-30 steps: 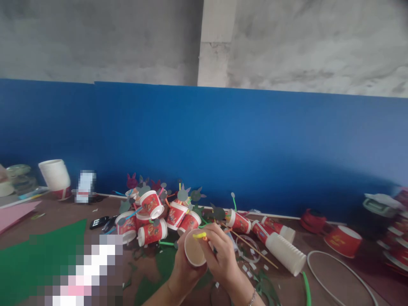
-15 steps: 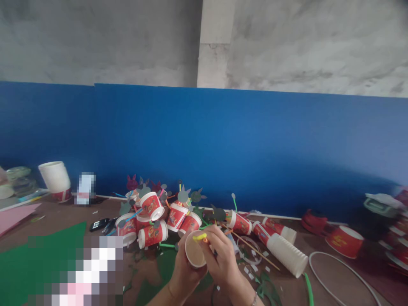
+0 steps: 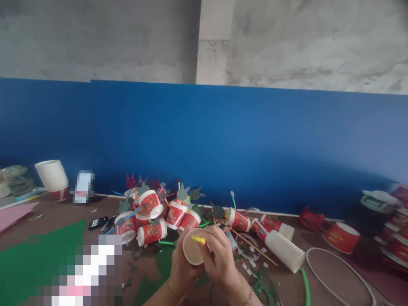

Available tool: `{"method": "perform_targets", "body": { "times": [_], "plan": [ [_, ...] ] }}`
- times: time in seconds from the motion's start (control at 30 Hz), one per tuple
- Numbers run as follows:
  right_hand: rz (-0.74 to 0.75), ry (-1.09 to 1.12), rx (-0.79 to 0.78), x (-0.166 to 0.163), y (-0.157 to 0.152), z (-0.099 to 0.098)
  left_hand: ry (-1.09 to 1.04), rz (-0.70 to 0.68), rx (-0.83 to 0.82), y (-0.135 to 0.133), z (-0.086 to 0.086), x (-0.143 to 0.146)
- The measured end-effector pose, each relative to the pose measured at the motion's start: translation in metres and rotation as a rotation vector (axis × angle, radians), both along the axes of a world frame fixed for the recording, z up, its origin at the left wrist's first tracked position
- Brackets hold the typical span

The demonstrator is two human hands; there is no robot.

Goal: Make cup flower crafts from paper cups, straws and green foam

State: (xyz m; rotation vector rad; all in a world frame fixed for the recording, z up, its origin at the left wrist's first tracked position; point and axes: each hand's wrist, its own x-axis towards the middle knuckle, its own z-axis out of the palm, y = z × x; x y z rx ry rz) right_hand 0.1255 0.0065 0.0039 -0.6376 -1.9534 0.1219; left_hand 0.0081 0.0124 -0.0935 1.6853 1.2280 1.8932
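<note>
My left hand [image 3: 181, 270] is wrapped round a paper cup [image 3: 192, 251], whose round white rim and beige inner face point up at me. Whether this face is the cup's mouth or its base, I cannot tell. My right hand [image 3: 219, 253] is closed at the cup's right side, its fingers pinching a thin yellow straw-like piece [image 3: 198, 240]. The yellow end lies over the upper part of the beige face; the rest is hidden by the fingers. Just beyond my hands lies a pile of red printed paper cups [image 3: 152, 233] with coloured straws and animal-head cutouts.
A stack of white cups [image 3: 285, 251], a wooden stick [image 3: 255, 246] and a roll of clear tape [image 3: 247, 247] lie to the right. Further right are a red tub [image 3: 341, 239] and a white hoop [image 3: 342, 276]. Green sheet [image 3: 41, 255] covers the left. A blue panel [image 3: 204, 140] stands behind.
The yellow piece has tilted, and its orange end no longer shows. Both hands stay at the cup, which has shifted slightly left in view. The whole view has moved a little.
</note>
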Motion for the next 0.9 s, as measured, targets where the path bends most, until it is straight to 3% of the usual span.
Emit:
{"method": "perform_targets", "body": {
  "times": [0.23, 0.63, 0.9],
  "plan": [
    [-0.002, -0.053, 0.046, -0.003, -0.001, 0.0, 0.006, 0.013, 0.12, 0.002, 0.001, -0.001],
    [-0.042, 0.085, 0.041, -0.003, 0.004, -0.012, -0.091, -0.027, 0.046, -0.001, -0.002, 0.004],
    [-0.008, 0.054, 0.093, -0.005, 0.0, -0.019, -0.013, 0.02, 0.138, 0.002, 0.0, -0.001]
  ]
}}
